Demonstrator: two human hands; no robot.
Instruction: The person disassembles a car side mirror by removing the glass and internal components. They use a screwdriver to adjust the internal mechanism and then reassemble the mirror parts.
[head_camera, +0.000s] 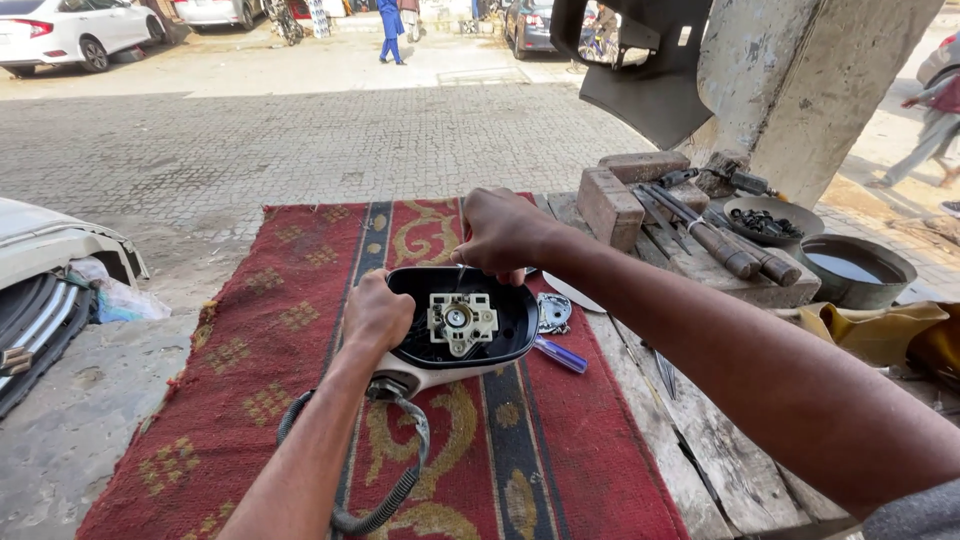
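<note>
Fingers of my left hand (378, 313) wrap the car side-mirror housing (462, 335) on the red rug (250, 350); right hand (503, 233) pinches its top rim. Rigid, light plastic shell, probably brittle inside; best gripped by the outer edges.

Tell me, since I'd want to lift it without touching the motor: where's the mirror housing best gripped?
Probably by the outer shell of the mirror housing, coming from its left end, where the left hand wraps it. It lies open side up, the white motor exposed in the middle.
</note>
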